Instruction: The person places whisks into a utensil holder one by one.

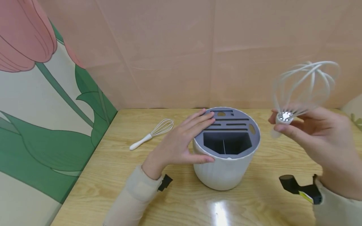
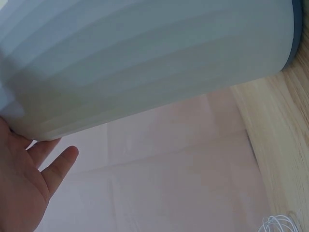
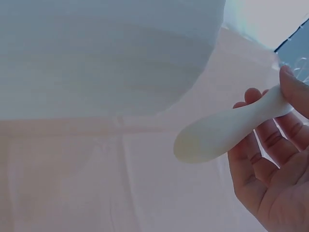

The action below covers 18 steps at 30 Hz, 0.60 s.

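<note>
A white ribbed holder (image 1: 223, 174) with a grey slotted top (image 1: 199, 139) stands upright on the table. My left hand (image 1: 183, 138) rests on its left rim, fingers straight across the top and thumb along the front side; the left wrist view shows the hand (image 2: 29, 179) against the holder's wall (image 2: 145, 63). To the right of the holder and raised above the table, my right hand (image 1: 319, 135) pinches a white whisk (image 1: 285, 117) near the neck, wires upward. In the right wrist view the hand (image 3: 275, 159) grips it with the handle (image 3: 217, 133) sticking out.
A smaller whisk with a white handle (image 1: 140, 142) lies on the wooden table (image 1: 99, 175) to the left of the holder. Behind the table hangs a pink-beige sheet (image 1: 169, 56). At the left is a panel with a tulip print (image 1: 28, 131).
</note>
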Each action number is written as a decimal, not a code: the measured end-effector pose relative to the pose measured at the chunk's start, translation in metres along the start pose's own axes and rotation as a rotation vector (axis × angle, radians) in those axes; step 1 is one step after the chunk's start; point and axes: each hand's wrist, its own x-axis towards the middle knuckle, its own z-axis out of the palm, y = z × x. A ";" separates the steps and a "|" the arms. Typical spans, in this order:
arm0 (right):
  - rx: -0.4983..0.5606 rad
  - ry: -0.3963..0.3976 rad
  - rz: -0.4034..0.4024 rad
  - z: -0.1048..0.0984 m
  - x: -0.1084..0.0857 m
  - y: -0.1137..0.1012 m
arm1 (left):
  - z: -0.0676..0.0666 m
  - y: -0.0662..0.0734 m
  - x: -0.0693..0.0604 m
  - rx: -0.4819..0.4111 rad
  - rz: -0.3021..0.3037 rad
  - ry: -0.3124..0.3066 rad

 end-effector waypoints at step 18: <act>0.243 0.025 -0.140 0.025 0.011 0.008 | 0.003 0.000 0.000 -0.010 0.006 0.014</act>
